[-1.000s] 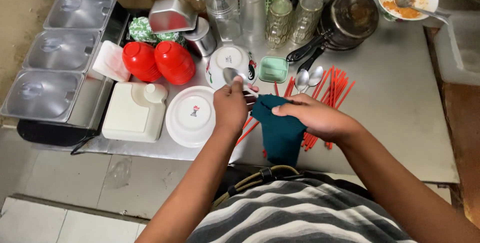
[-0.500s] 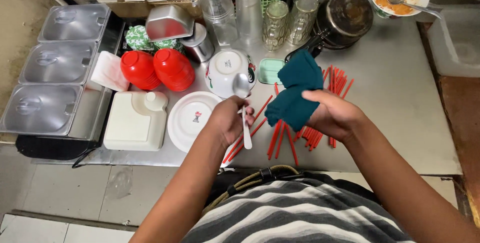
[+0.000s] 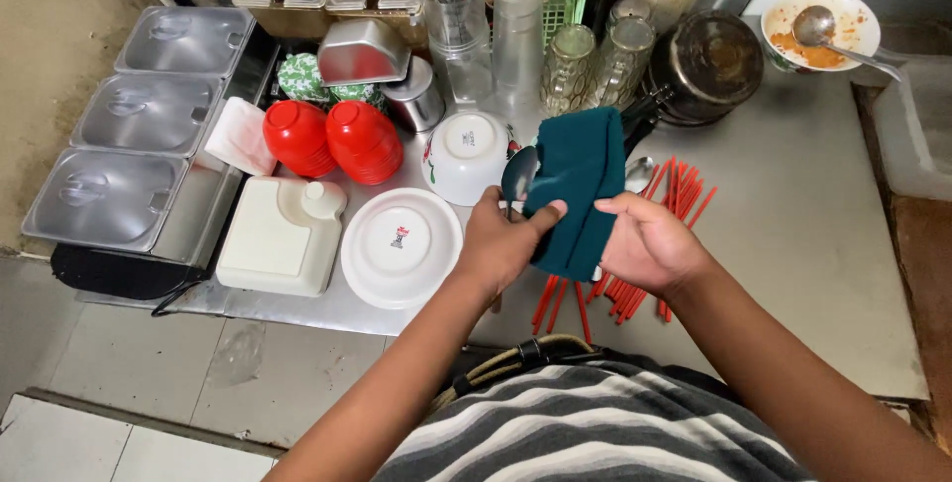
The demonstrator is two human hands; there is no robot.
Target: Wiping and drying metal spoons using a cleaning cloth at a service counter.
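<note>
While you look down at the middle of the frame, your left hand [image 3: 499, 247] is closed around the handle of a metal spoon [image 3: 518, 177], and your right hand [image 3: 647, 244] holds a dark green cloth [image 3: 578, 187] pressed against it. The spoon stands nearly upright in the picture: its long axis runs from your left fist up to the bowl, which shows just left of the cloth's edge. The cloth hangs lengthwise beside it, and your left thumb lies over its lower fold, so both hands meet on the cloth and spoon, touching. The left hand is nearer the spoon; the right sits on the cloth's right side, its fingers behind the fabric.

Under your hands, red chopsticks [image 3: 676, 196] lie scattered on the steel desk [image 3: 793, 244]. Just left of your left hand rests a white plate [image 3: 401, 248], with a white bowl [image 3: 466, 155] above it. Further left stand two red bowls [image 3: 332, 138] turned upside down and a white lidded box [image 3: 281, 237]. At the upper right sits a bowl with orange sauce [image 3: 819, 29].
</note>
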